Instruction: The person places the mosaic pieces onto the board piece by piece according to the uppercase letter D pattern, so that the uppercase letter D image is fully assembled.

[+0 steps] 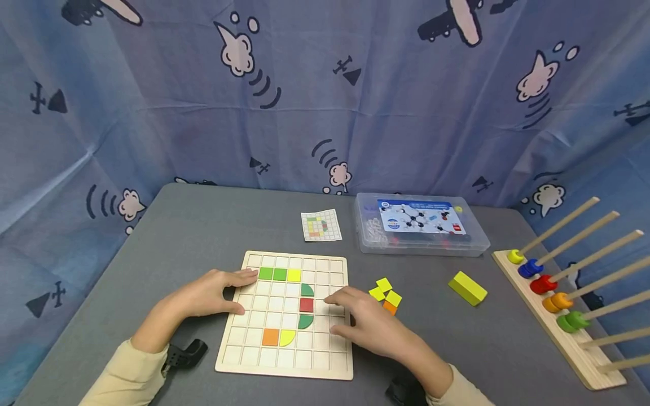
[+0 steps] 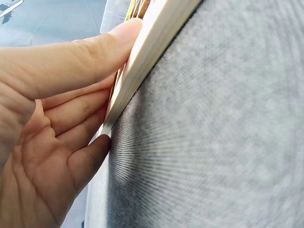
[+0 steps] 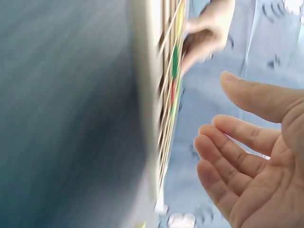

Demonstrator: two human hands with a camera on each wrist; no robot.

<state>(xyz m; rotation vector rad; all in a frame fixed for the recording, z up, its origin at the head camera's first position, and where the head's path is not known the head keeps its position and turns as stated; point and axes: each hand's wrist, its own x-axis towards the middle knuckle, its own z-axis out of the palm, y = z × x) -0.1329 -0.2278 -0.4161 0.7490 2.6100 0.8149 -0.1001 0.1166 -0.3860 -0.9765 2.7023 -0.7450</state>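
A wooden grid board (image 1: 329, 360) lies flat on the grey table. Green and yellow square tiles (image 1: 280, 274) sit in a row near its top. Lower right of these, a red square (image 1: 306, 305) stands between two green quarter-circles (image 1: 307, 290); an orange square (image 1: 271, 337) and a yellow quarter-circle (image 1: 286, 338) lie near the bottom. My left hand (image 1: 210, 294) rests on the board's left edge, fingers extended, its thumb (image 2: 107, 50) against the rim. Over the right side hovers my right hand (image 1: 369, 324), fingers loosely bent; its palm looks bare in the right wrist view.
Several loose yellow and orange squares (image 1: 384, 294) lie right of the board. Behind it is a small pattern card (image 1: 321, 225). A clear plastic case (image 1: 421, 245), a yellow block (image 1: 468, 288) and a peg rack (image 1: 558, 332) with coloured rings stand farther right. A blue curtain (image 1: 304, 113) hangs behind.
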